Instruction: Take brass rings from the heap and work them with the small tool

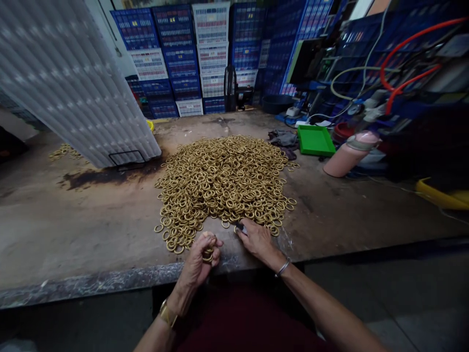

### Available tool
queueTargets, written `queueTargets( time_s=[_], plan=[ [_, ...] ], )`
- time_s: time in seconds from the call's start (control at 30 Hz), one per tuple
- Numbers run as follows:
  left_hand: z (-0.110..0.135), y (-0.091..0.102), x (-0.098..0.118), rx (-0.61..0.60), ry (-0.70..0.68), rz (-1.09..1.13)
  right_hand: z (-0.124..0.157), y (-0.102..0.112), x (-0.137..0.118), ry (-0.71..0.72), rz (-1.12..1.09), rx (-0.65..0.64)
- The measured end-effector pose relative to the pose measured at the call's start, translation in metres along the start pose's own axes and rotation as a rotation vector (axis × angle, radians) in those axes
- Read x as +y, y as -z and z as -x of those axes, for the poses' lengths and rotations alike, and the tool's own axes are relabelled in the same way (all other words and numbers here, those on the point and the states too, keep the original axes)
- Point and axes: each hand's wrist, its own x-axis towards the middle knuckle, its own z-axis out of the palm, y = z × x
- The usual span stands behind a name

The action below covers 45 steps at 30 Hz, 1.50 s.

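The left hand [201, 255] is curled closed around a few brass-coloured rings [207, 256], just in front of the table's near edge from the pile's side. The right hand [259, 241], beside it, has thumb and fingers pressed together on a small dark object [241, 227], partly hidden and too small to name. The big ring pile [227, 176] spreads directly beyond both hands; its near fringe lies just left of the left hand and close to the right hand's fingertips. A loose ring [225, 225] lies between and slightly beyond the hands.

The table's front edge [91, 286] runs beneath the forearms. Tabletop [91, 230] stretches wide to the left hand's left, and also to the right hand's right, as far as a pink bottle [340, 159] and green tray [315, 141] farther off.
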Motion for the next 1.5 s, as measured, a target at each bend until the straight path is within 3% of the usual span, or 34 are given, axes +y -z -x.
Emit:
queueTargets(
  time_s=[0.23,0.4,0.63,1.17,1.3,1.5],
  plan=[
    [-0.004,0.004,0.001,0.042,0.131,0.186,0.000,-0.004,-0.001,-0.023,0.041,-0.002],
    [-0.008,0.002,-0.004,0.090,0.146,0.227,0.003,-0.004,-0.002,-0.021,0.034,0.007],
    [-0.009,0.000,-0.007,0.055,0.161,0.151,0.008,0.000,-0.004,0.035,0.033,-0.019],
    [-0.008,-0.009,-0.016,0.067,0.123,-0.139,-0.003,-0.004,0.000,-0.005,-0.026,-0.021],
    [-0.008,-0.013,-0.020,0.113,0.055,-0.247,-0.001,-0.005,0.001,0.012,-0.189,0.001],
    [-0.010,-0.013,-0.026,0.110,-0.031,-0.422,0.002,-0.002,-0.010,0.053,-0.705,0.051]
  ],
)
